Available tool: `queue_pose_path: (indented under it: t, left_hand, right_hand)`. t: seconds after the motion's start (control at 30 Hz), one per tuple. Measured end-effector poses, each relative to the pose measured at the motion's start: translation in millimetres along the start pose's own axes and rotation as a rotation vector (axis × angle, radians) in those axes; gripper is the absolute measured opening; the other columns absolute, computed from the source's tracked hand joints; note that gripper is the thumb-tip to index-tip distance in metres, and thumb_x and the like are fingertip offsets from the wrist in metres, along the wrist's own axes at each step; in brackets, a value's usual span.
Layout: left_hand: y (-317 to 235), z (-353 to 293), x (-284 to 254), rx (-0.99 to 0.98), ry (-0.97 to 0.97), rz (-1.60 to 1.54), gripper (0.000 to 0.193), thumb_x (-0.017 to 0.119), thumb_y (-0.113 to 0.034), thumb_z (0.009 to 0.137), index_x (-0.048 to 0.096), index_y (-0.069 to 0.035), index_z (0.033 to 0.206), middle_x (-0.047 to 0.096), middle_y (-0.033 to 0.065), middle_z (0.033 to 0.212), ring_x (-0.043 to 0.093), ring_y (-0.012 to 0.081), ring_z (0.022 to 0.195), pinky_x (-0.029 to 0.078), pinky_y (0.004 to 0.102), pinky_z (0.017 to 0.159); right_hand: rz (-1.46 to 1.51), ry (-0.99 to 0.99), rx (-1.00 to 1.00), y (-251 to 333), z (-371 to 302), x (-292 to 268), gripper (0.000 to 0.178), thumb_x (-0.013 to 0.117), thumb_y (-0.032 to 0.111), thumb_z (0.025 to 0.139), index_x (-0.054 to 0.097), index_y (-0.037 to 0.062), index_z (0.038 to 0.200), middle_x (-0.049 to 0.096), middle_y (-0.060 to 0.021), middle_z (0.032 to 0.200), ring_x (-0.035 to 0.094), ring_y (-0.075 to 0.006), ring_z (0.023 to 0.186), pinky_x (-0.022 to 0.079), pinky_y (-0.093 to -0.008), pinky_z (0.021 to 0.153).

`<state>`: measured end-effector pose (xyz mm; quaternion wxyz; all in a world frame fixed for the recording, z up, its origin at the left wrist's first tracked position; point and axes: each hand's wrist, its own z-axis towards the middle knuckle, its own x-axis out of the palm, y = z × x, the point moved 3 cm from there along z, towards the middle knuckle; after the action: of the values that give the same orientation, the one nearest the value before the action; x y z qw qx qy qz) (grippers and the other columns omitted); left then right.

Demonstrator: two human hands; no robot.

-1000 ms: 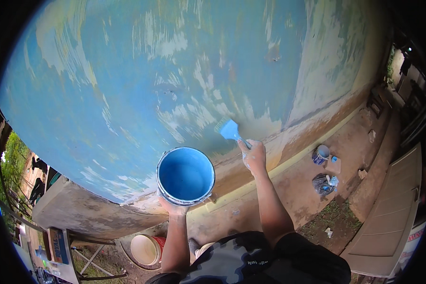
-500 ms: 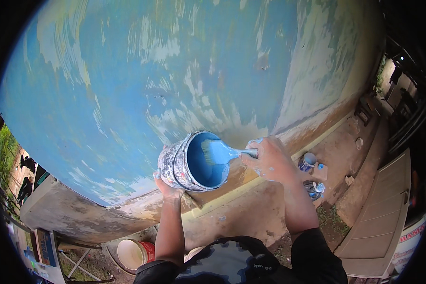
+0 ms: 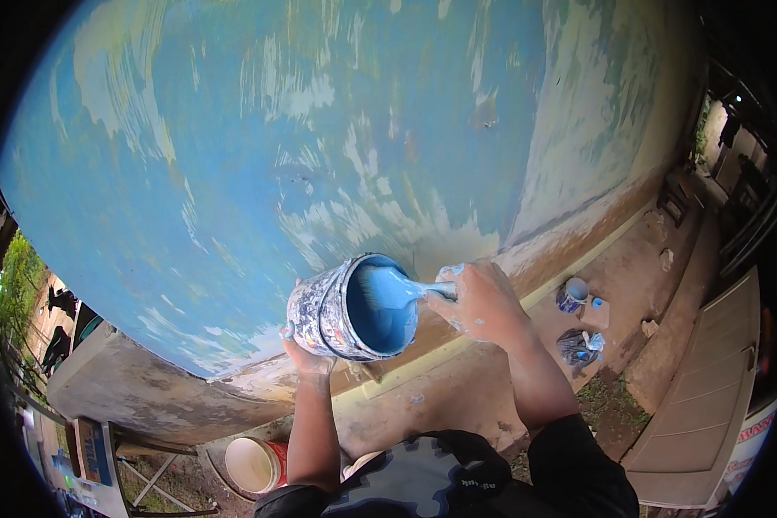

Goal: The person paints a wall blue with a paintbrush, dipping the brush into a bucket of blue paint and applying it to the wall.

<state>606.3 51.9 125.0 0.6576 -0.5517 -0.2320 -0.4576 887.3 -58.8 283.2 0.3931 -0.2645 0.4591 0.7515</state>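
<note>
A paint-spattered bucket (image 3: pixel 319 312) is tilted with its mouth toward the right, blue paint coating its inside. My left hand (image 3: pixel 306 352) supports it from below and at its left side, the fingers partly hidden behind it. My right hand (image 3: pixel 479 302) grips the handle of a paintbrush (image 3: pixel 393 289), whose blue-coated head and bristles reach inside the bucket's mouth. Blue paint smears mark the right hand's fingers. Just beyond the bucket rises a wall (image 3: pixel 233 173) streaked with blue over pale patches.
Down on the ledge at the right stand a small paint tin (image 3: pixel 571 295) and a dark plastic bag (image 3: pixel 578 347). A brown door panel (image 3: pixel 695 397) leans at far right. A white-and-red bucket (image 3: pixel 257 464) stands by my left forearm, near a table (image 3: pixel 86 457).
The paintbrush has gone a little deeper left into the bucket, with my right hand following. The bucket and both hands appear slightly lower in the view.
</note>
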Motion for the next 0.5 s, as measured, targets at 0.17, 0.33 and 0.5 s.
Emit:
queue_pose_path:
  t: [0.17,0.33,0.5]
  left_hand:
    - [14.0,-14.7,-17.3,-0.021,-0.062,-0.070,0.077,0.049,-0.051,0.099,0.040,-0.006,0.161,0.053,0.0158,0.157,0.053,0.0340,0.142,0.039,0.0508,0.122]
    - [25.8,-21.8,-25.8,-0.061,-0.197,-0.159,0.064,0.039,-0.046,0.104,0.052,-0.005,0.151,0.058,0.0178,0.150,0.057,0.0361,0.136,0.045,0.0522,0.118]
    - [36.7,-30.1,-38.3,-0.138,-0.257,-0.174,0.068,0.037,-0.051,0.104,0.051,-0.006,0.153,0.055,0.0183,0.154,0.054,0.0391,0.139,0.044,0.0565,0.118]
  right_hand:
    - [0.176,-0.033,0.030,-20.4,-15.4,23.7,0.026,0.077,0.023,0.093,0.075,-0.0014,0.098,0.068,-0.0189,0.076,0.064,-0.0363,0.065,0.050,-0.0434,0.061]
    - [0.287,-0.200,-0.059,-36.6,-36.5,61.3,0.014,0.076,0.010,0.092,0.074,-0.0023,0.099,0.067,-0.0185,0.077,0.062,-0.0351,0.064,0.050,-0.0414,0.062]
    - [0.404,-0.278,0.036,-56.4,-52.6,96.2,0.015,0.076,0.010,0.095,0.074,-0.0027,0.102,0.066,-0.0119,0.074,0.059,-0.0265,0.059,0.047,-0.0369,0.058]
